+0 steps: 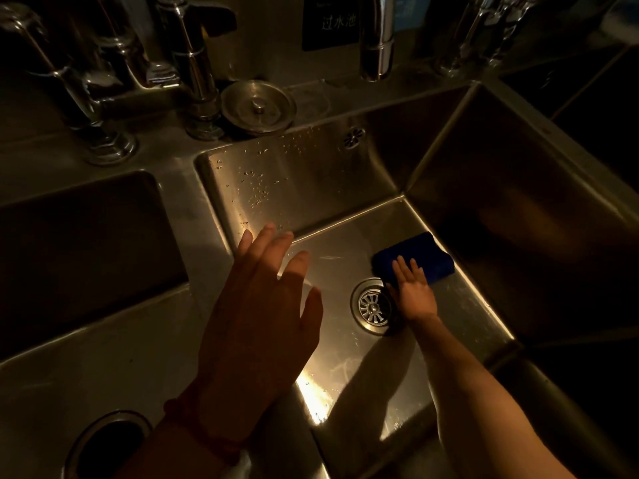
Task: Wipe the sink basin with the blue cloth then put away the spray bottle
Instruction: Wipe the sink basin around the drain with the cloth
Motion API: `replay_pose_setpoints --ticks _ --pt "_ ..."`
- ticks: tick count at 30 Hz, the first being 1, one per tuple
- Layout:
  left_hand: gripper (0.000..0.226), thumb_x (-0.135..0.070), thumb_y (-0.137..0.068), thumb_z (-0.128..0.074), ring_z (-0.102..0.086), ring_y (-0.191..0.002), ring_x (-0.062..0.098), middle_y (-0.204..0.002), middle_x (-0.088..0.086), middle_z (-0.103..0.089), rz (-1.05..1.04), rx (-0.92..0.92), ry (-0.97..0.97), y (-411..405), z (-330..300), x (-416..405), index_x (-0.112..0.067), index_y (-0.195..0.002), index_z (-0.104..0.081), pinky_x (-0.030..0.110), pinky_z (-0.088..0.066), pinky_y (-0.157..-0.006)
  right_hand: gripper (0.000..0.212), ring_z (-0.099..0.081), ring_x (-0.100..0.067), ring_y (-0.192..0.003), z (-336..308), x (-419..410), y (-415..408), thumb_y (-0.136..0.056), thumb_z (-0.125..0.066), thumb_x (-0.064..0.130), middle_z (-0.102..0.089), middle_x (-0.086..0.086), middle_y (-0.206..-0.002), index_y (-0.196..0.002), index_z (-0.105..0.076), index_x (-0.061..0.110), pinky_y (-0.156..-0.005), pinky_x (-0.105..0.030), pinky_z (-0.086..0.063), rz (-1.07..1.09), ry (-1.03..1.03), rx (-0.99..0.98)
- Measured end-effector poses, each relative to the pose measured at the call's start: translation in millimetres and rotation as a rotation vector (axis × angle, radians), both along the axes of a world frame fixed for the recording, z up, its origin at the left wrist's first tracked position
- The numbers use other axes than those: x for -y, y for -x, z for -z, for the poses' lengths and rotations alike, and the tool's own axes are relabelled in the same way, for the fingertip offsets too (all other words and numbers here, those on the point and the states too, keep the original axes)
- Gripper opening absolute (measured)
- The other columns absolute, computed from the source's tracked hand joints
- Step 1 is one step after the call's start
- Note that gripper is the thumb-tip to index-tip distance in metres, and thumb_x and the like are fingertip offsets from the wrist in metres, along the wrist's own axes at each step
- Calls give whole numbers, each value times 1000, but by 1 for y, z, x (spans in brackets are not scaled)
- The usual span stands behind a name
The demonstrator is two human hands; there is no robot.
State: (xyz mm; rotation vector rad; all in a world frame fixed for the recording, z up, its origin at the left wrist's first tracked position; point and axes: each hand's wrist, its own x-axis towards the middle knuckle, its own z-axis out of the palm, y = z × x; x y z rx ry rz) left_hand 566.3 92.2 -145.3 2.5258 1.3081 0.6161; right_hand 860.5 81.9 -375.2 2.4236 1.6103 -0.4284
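Observation:
A steel sink basin (349,357) fills the middle of the head view, dimly lit, with a round drain (373,305) in its floor. A folded blue cloth (420,257) lies flat on the basin floor at the far right corner. My right hand (413,292) presses palm-down on the cloth's near edge, fingers straight, just right of the drain. My left hand (262,312) hovers high over the basin's left rim, fingers spread, holding nothing. No spray bottle is in view.
Water droplets dot the basin's back wall (276,174). A loose drain stopper (257,107) sits on the ledge behind, between chrome taps (193,70) and a spout (377,39). A second basin (79,254) lies left; a round hole (110,444) opens near left.

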Motion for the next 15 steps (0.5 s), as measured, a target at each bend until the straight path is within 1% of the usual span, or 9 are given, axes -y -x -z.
replay_pose_setpoints --ticks 4,7,11,12,15 --pt "51 -30 -81 -39 -46 -120 45 -120 28 -58 -4 -13 9 -1 -1 -1 6 -106 -63 59 -16 -101 60 5 -21 -147 2 25 -3 -101 -36 35 0 0 -160 -151 -7 19 -119 -33 -1 2 -10 -17" --pt "49 -29 -81 -40 -47 -118 46 -119 29 -58 -2 7 6 -1 0 0 6 -104 -64 58 -17 -100 61 4 -23 -148 2 25 -3 -101 -37 36 1 1 -161 -151 -7 20 -119 -36 -8 7 10 -23" --pt "41 -25 -81 -52 -48 -117 47 -118 30 -59 -5 0 7 -1 1 0 6 -103 -64 59 -18 -99 59 4 -23 -148 -1 7 -3 -101 -37 33 0 0 -161 -151 -9 19 -119 -36 -9 37 -10 -53" --pt "42 -26 -81 -51 -47 -118 47 -118 30 -58 -5 1 15 -1 1 0 6 -104 -64 59 -18 -100 59 4 -23 -148 -3 3 -4 -101 -36 32 0 1 -161 -151 -8 19 -119 -36 -10 45 -9 -58" --pt "48 -30 -82 -41 -46 -120 44 -120 28 -58 -5 -17 31 0 -1 0 5 -107 -63 54 -17 -103 59 5 -22 -148 -8 -3 -5 -101 -36 30 1 2 -161 -151 -7 20 -119 -38 -12 44 2 -55"
